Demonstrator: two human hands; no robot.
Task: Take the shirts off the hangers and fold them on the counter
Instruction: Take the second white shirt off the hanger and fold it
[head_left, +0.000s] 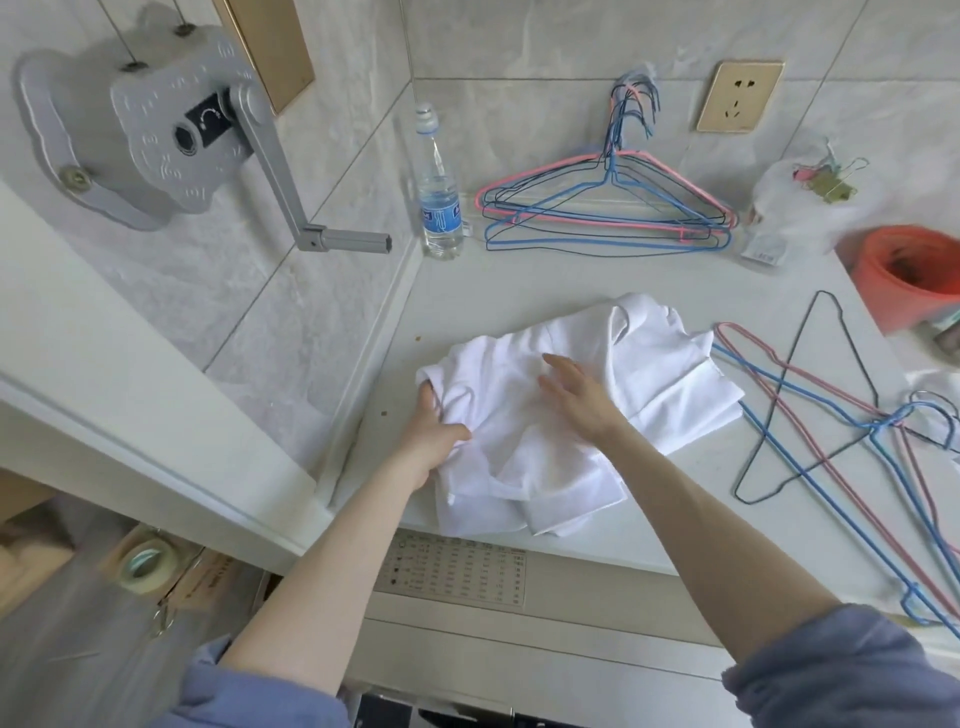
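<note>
My sleeves (260, 696) are framing the view. My left hand (436, 431) is clutching the white shirt (665, 374) on the counter (519, 280), and my right hand (576, 395) is pressing it flat-fingered. Tugging toward nine o'clock could unravel the fold.

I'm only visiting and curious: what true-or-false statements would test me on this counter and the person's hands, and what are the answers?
1. The left hand grips an edge of the white shirt. True.
2. The right hand holds a hanger. False: it rests flat on the shirt, fingers straight.
3. The water bottle lies on its side. False: it stands upright in the corner.
4. A bunch of hangers leans against the back wall. True.
5. The orange tub sits at the counter's left end. False: it is at the far right.
</note>
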